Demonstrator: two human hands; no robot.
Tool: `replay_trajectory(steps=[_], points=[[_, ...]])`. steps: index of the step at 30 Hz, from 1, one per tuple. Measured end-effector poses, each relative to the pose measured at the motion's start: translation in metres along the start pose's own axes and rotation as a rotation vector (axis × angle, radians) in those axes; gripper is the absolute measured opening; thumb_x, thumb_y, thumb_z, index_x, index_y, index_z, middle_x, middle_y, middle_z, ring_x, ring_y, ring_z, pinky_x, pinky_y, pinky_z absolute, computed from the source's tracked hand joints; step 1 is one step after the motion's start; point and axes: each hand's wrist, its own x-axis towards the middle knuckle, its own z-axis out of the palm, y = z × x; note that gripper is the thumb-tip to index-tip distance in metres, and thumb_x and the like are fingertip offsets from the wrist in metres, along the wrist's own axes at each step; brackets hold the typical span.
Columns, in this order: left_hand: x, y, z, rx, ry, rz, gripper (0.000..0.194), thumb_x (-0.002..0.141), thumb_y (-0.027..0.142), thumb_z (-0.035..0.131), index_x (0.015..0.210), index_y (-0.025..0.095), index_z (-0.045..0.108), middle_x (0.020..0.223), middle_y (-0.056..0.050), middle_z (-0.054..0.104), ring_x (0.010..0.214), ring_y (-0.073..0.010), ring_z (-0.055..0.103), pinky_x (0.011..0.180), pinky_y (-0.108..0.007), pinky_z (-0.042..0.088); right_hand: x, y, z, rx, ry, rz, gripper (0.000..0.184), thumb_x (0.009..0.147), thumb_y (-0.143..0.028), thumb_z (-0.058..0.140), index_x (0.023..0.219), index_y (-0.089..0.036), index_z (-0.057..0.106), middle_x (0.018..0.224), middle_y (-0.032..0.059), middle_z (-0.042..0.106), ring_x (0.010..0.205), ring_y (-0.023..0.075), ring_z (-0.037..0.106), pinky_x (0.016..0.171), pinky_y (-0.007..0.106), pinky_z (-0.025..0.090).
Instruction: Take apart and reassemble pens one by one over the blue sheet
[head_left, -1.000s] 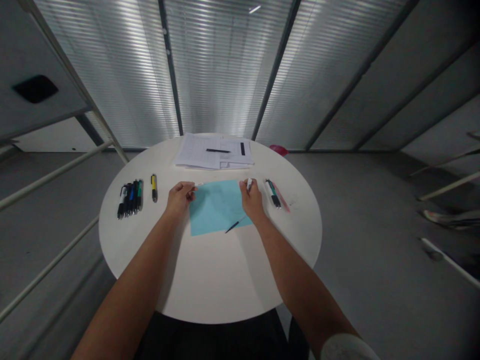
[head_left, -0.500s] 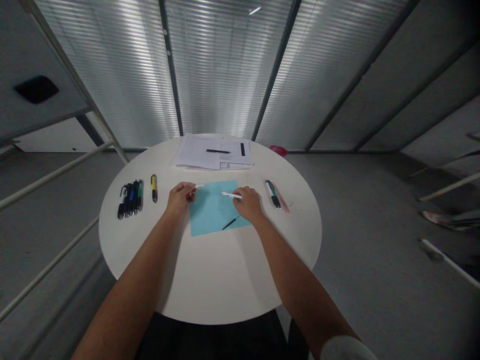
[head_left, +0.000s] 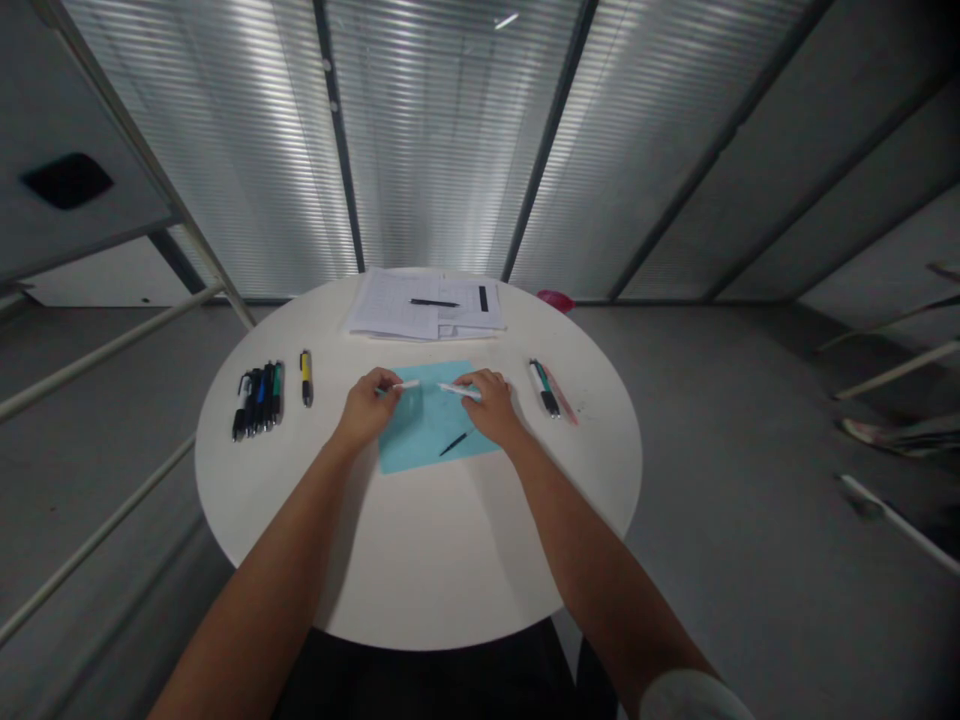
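My left hand (head_left: 367,405) is closed around a small white pen part (head_left: 408,385) whose tip points right. Facing it across a small gap, a white pen barrel (head_left: 457,389) sticks out leftward from the closed fingers of my right hand (head_left: 493,407). Both hands are over a light blue sheet (head_left: 409,445). On that sheet, below my right hand, lies a thin dark pen refill (head_left: 454,443), its upper end pale. My fingers hide the rest of both white pieces.
On the round white table (head_left: 427,560), several pens (head_left: 259,400) lie in a row at left beside a yellow pen (head_left: 306,378). A green-and-white pen (head_left: 544,387) and a pinkish strip (head_left: 561,395) lie at right. Printed papers (head_left: 397,303) bearing a black pen (head_left: 435,303) are at the back.
My right hand has turned and moved left, swinging the white barrel to point left. My left hand has shifted right, showing more of its white piece. The refill has slid slightly left.
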Motion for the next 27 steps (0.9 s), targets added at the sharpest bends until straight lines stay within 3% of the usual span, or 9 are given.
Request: replay_trajectory(steps=[6,9,13,21,27], points=[[-0.002,-0.002,0.000,0.228,-0.143,0.114,0.016,0.056,0.012,0.071,0.068,0.023,0.069,0.071,-0.004,0.064,0.077,-0.0232,0.053,0.073,-0.031,0.041,0.006,0.010,0.006,0.062,0.074,0.080,0.028,0.076,-0.014,0.050,0.096,-0.025,0.066,0.104,0.0028,0.062,0.100,0.0219,0.051,0.092,0.038,0.034],[-0.001,-0.005,0.000,0.239,-0.148,0.110,0.019,0.054,0.011,0.070,0.068,0.024,0.069,0.073,-0.005,0.064,0.079,-0.0249,0.053,0.078,-0.035,0.041,0.008,0.015,0.009,0.074,0.079,0.105,0.029,0.075,-0.013,0.050,0.096,-0.023,0.066,0.102,0.0036,0.062,0.098,0.0208,0.052,0.093,0.037,0.036],[0.001,-0.008,-0.001,0.189,-0.095,0.110,0.024,0.055,0.010,0.068,0.075,0.023,0.069,0.080,-0.005,0.063,0.083,-0.0234,0.054,0.081,-0.034,0.041,0.011,0.019,0.012,0.086,0.099,0.130,0.029,0.074,-0.013,0.050,0.096,-0.022,0.067,0.102,0.0044,0.061,0.096,0.0200,0.053,0.093,0.037,0.037],[0.008,-0.013,-0.005,-0.037,0.142,-0.005,0.020,0.061,0.009,0.064,0.076,0.021,0.068,0.077,-0.003,0.061,0.067,-0.0153,0.053,0.061,-0.026,0.040,0.011,0.021,0.012,0.128,0.127,0.132,0.028,0.074,-0.014,0.050,0.095,-0.022,0.067,0.101,0.0041,0.061,0.094,0.0196,0.054,0.092,0.036,0.039],[0.011,-0.020,-0.008,-0.045,0.186,-0.074,0.023,0.061,0.010,0.060,0.081,0.022,0.066,0.080,-0.003,0.061,0.064,-0.0140,0.053,0.057,-0.025,0.042,0.010,0.020,0.011,0.131,0.114,0.140,0.029,0.073,-0.015,0.050,0.095,-0.023,0.067,0.101,0.0038,0.060,0.095,0.0198,0.053,0.092,0.037,0.038]])
